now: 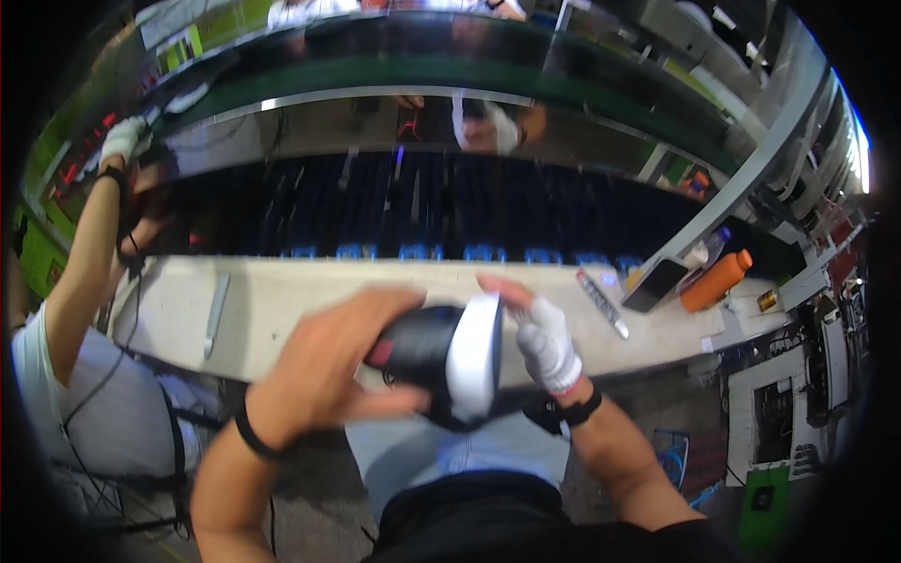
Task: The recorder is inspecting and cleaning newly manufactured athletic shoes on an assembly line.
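Held up in front of me over the near edge of the bench is a rounded device, black with a white band [475,357], blurred by motion. My left hand [324,352] grips its black side, thumb below and fingers on top. A small red patch shows on the black part beside my left fingers. At the device's right edge is my right hand [544,342], in a partly fingerless white glove. Its bent fingers close against that edge, with one bare fingertip reaching over the upper rim. What the device is exactly, I cannot make out.
On the pale bench [282,300] lie a grey strip [217,316] at left and a marker-like tube [602,303] at right. Beyond it stand a dark phone-like slab [655,283] and an orange bottle [717,281]. A dark conveyor [394,202] runs behind. A co-worker's gloved hand [124,139] reaches in at left.
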The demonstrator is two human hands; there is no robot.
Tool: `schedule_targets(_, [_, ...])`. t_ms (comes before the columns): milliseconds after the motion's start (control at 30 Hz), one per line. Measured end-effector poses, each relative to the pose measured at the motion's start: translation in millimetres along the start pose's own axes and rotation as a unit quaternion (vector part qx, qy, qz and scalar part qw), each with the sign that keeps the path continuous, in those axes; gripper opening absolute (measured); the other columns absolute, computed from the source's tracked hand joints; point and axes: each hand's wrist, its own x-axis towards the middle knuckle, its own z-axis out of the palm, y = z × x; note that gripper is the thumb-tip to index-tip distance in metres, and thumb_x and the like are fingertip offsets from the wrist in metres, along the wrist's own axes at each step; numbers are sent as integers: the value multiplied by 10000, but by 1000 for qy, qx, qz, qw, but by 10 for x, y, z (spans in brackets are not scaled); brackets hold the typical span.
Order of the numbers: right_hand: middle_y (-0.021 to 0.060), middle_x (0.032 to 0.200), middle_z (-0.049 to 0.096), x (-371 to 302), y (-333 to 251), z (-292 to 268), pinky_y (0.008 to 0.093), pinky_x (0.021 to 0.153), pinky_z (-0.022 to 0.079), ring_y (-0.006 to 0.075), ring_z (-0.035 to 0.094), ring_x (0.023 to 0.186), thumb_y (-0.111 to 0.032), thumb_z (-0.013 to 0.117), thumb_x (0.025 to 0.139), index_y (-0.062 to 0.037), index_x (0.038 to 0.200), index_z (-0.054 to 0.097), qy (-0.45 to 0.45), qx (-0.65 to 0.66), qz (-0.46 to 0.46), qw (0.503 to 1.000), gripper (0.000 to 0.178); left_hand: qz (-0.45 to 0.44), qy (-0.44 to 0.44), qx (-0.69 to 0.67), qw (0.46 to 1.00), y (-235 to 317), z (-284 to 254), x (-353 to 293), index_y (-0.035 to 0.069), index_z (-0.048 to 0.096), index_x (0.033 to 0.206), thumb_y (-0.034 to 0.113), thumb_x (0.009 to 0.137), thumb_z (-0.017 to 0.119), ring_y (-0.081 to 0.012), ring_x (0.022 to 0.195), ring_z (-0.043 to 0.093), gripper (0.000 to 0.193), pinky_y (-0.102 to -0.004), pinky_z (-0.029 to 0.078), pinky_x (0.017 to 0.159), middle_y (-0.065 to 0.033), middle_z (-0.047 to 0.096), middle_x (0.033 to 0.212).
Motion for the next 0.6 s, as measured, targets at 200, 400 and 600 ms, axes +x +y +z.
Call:
schedule_targets(200, [228,1625,504,552,-464,334,490,1267,360,388,438,1568,-472,1028,659,-59,1728,293,-71,-33,-50,996,1361,-74,-79,-12,994,-82,-96,561,-9,620,1345,282,666,995,-453,1081,746,828,-456,586,949,-247,751,1141])
schedule_targets(400, [97,1278,659,739,-193,722,400,960,534,201,634,1082,-392,769,950,-83,1397,538,156,286,-92,941,591,-165,-94,-30,981,-235,-155,491,-1,571,1385,231,666,1021,-455,1076,759,879,-460,590,924,-270,769,1112])
schedule_targets(600, [56,1299,578,795,-22,784,371,1076,465,174,568,1161,-297,722,1027,-81,1494,470,88,280,-54,955,573,-242,-104,-76,962,-336,-197,487,-40,608,1229,264,725,1012,-401,903,809,713,-460,620,784,-269,781,898])
